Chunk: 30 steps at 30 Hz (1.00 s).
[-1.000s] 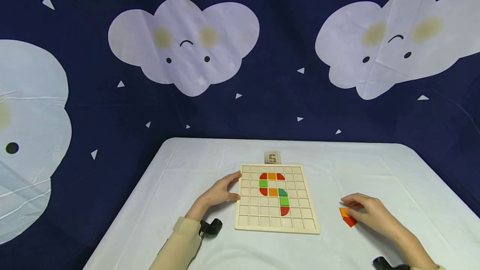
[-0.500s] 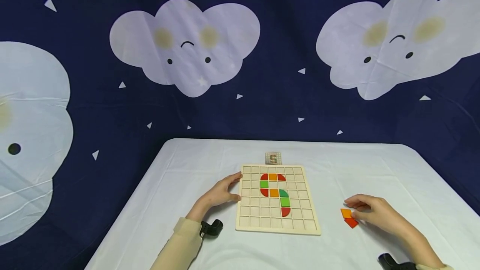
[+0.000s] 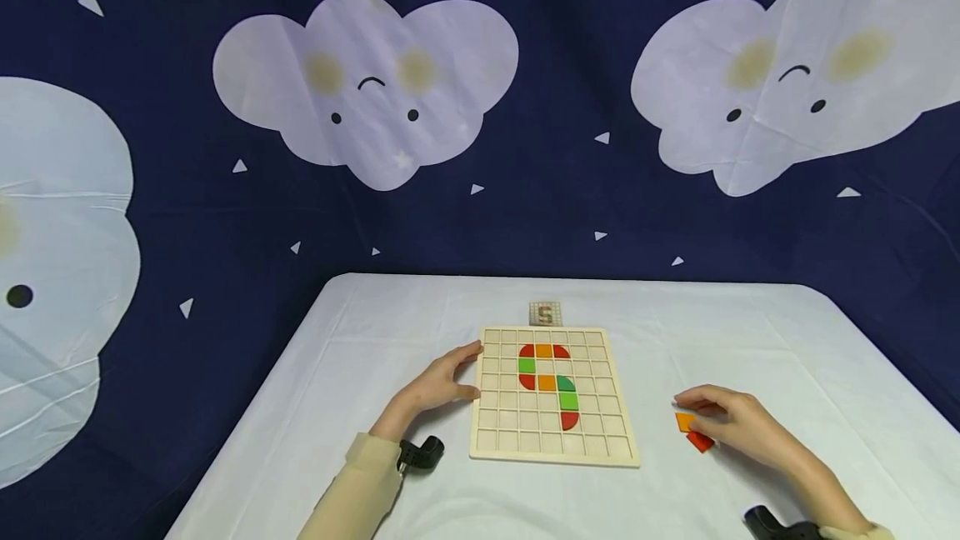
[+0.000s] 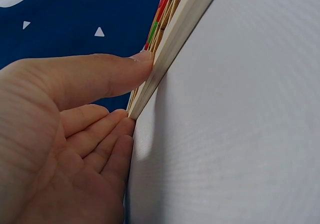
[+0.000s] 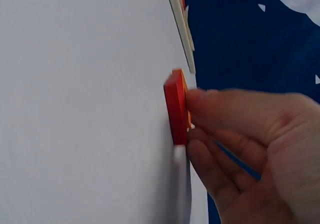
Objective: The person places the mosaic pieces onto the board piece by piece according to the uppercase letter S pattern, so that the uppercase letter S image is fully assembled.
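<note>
A pale wooden grid board lies on the table with red, orange and green tiles set in an S-like shape. My left hand rests its spread thumb and fingertips against the board's left edge; the left wrist view shows them touching the rim. To the right of the board, my right hand has its thumb at an orange square tile, its fingers bent loosely beyond it. A red tile lies against the orange one. In the right wrist view the red tile hides much of the orange tile.
A small pattern card showing an S lies behind the board. White cloth covers the table, and a dark blue curtain with clouds hangs behind it. Black wrist cameras sit on both wrists.
My right hand drew back slightly to the right, then came left again over the orange tile, which has shifted a little left against the red one. My left hand and the board have stayed put.
</note>
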Available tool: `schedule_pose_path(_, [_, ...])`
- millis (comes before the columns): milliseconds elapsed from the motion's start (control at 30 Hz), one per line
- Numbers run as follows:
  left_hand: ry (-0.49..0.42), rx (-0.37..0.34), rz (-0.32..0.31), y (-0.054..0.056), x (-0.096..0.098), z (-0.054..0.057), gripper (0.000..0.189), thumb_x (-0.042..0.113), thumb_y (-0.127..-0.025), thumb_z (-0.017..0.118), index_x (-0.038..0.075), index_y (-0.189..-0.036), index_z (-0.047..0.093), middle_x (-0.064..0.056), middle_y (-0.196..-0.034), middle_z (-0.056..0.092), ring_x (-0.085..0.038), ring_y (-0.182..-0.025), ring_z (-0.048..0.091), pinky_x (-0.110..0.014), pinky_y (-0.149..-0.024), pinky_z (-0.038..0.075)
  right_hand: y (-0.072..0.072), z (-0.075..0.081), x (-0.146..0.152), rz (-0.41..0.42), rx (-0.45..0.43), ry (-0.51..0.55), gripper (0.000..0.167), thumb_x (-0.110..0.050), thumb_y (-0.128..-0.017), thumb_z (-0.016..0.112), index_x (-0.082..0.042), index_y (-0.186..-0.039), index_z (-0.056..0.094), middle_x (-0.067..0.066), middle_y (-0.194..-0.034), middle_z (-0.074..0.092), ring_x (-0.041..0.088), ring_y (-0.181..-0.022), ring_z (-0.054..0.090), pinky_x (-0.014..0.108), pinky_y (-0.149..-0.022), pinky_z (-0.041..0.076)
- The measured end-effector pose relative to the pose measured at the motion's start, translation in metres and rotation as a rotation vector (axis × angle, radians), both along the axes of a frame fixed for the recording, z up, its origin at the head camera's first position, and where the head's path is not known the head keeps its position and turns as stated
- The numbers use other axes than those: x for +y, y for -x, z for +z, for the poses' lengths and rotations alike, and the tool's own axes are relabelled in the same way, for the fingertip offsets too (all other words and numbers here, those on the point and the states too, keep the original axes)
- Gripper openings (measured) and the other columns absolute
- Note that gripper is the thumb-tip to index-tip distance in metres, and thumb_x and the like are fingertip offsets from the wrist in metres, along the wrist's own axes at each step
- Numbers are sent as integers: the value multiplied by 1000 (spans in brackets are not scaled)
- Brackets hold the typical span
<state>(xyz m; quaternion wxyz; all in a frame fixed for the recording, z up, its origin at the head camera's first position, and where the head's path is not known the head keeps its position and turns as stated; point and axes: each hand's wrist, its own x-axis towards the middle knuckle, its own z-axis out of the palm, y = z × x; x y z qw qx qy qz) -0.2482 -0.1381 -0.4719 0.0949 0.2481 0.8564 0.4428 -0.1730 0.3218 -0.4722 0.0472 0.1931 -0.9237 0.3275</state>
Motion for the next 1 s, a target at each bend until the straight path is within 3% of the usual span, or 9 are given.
schedule_pose_path(167, [12,9,0,2,0,1,79,3,-77,75,-4,-144,33,-17,-147,35,-30,-134,33,-41,-110,26,4,-1,-4,-12,35,31,25,-5,-79,74,-11,-103,69,-2,-97,69,3,-82,61,22,-70,53])
schedule_pose_path(400, [10,5,2,2,0,0,79,3,-77,75,-3,-144,33,-16,-147,35,-30,-135,32,-41,-110,25,0,-1,-2,-42,-43,15,28,-22,-81,76,-14,-106,68,-4,-101,68,4,-87,60,22,-74,52])
schedule_pose_path(567, [3,1,2,2,1,-1,80,3,-77,75,-3,-144,32,-17,-146,36,-29,-134,34,-40,-109,27,1,-2,-5,-50,13,15,25,-17,-80,76,-12,-103,69,-3,-97,69,5,-83,60,22,-71,53])
schedule_pose_path(767, [-6,-7,0,2,1,-2,80,2,-77,75,-4,-144,32,-17,-146,36,-29,-133,35,-40,-109,27,2,-5,-10,-65,42,-3,30,-27,-77,79,-15,-102,68,-9,-96,67,3,-84,59,22,-69,52])
schedule_pose_path(1000, [-12,-7,-1,1,0,-2,80,3,-76,75,-4,-144,32,-17,-146,35,-31,-133,34,-41,-109,27,4,-5,-10,-76,102,-14,30,-15,-76,79,-9,-103,68,-5,-92,67,4,-80,59,23,-66,52])
